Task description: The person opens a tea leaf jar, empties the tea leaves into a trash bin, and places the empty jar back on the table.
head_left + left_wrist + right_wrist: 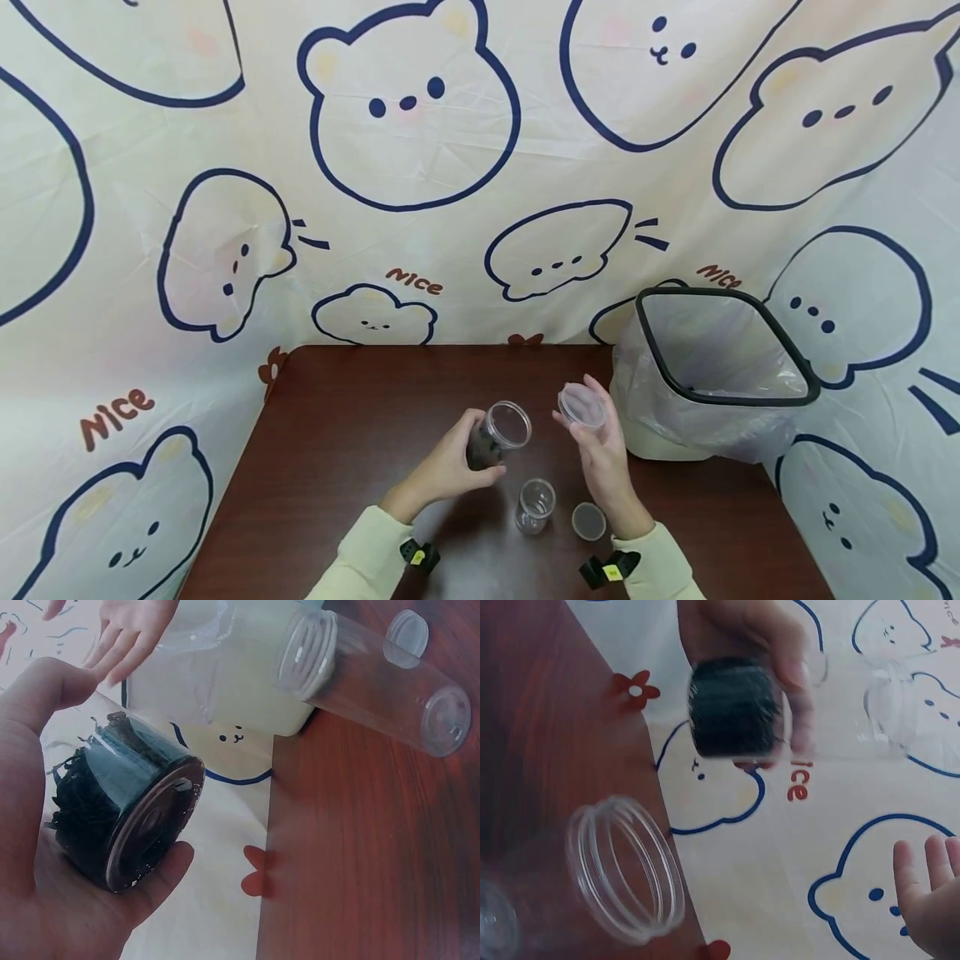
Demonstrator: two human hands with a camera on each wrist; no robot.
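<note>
My left hand [455, 460] grips a clear jar [489, 446], thumb on one side and fingers around the other. Dark, dry strips like tea leaves [86, 799] fill its bottom part, and its mouth is uncovered and tilted toward the right. To the right, my right hand [606, 462] is raised and holds a clear round lid [582, 406] between thumb and fingers. Between the forearms an uncovered clear jar [536, 506] stands upright on the table with nothing visible inside. Beside it a second round lid [588, 522] lies flat, close to the right wrist.
A bin [667, 442] with a black rim and a translucent liner bag stands at the right, its wall near my right hand. The dark wooden table [315, 467] ends at a pale cloth backdrop [225, 367] printed with cartoon faces.
</note>
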